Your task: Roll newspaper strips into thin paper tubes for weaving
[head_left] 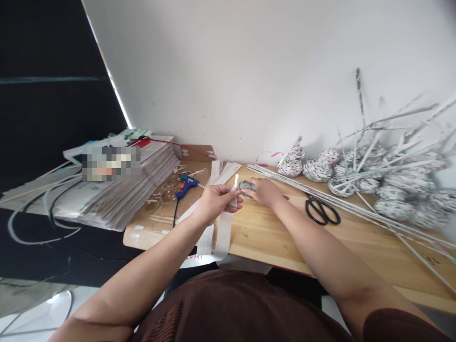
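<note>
My left hand (219, 202) is closed in a pinch on a short white piece of paper (236, 180) that sticks up from the fingers. Close beside it, my right hand (267, 191) has its fingers on a grey, mottled lump (246, 185), whose kind I cannot make out. Both hands are held near the middle of the wooden table. Flat white paper strips (223, 232) lie under and beside the left hand. To the right of the right forearm rests a pair of black-handled scissors (322, 210), its blades partly hidden by the arm.
A blue glue gun (185, 186) lies on cardboard (146, 232) with scraps. At left stands a tall paper stack (117, 199). Long paper tubes (342, 204) cross the right side of the table (260, 237). Several woven paper shapes (317, 166) stand along the wall.
</note>
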Demonstrator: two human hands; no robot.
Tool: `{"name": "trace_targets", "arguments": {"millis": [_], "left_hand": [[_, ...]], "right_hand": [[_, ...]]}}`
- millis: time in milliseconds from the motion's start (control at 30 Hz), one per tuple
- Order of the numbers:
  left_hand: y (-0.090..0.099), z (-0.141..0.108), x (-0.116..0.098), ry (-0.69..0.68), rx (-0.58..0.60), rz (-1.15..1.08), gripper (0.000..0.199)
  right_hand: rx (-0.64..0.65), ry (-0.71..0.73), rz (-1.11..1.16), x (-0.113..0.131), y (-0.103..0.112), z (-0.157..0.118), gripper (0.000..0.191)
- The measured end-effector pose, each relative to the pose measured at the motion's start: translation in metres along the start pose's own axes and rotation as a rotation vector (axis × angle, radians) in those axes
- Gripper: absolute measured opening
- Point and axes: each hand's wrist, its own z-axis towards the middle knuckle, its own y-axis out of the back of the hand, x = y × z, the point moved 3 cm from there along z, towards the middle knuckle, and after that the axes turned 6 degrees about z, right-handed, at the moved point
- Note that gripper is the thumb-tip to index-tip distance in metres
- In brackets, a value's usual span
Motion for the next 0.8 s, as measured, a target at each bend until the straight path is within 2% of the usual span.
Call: {"name": "trace_targets", "arguments": {"millis": [200,367,567,633,733,800], "left_hand": [[-0.006,-0.002,0.006,0.008,0.005,0.034,0.034],[-0.004,-0.003,0.010,-0.003,-0.006,0.047,0.035],[-0.003,-0.004,0.012,-0.024,-0.020,0.081,0.033],[-0.002,-0.004,0.012,-0.034,-0.028,0.096,0.032],[-0.001,-0.004,0.011,-0.051,-0.042,0.107,0.030],[0.001,-0.003,0.011,-0.060,-0.060,0.101,0.030]], "right_hand": [[-0.015,0.034,-0.003,0.001,-0.016,-0.001,0.011],[-0.043,0.039,0.020,-0.005,-0.018,0.001,0.022],[-0.039,0.038,0.066,-0.009,-0.017,0.004,0.017],[-0.041,0.026,0.066,-0.008,-0.012,0.003,0.021],[-0.195,0.048,0.089,0.004,0.005,0.001,0.039],[-0.326,0.102,0.202,0.018,0.019,-0.002,0.035]]}}
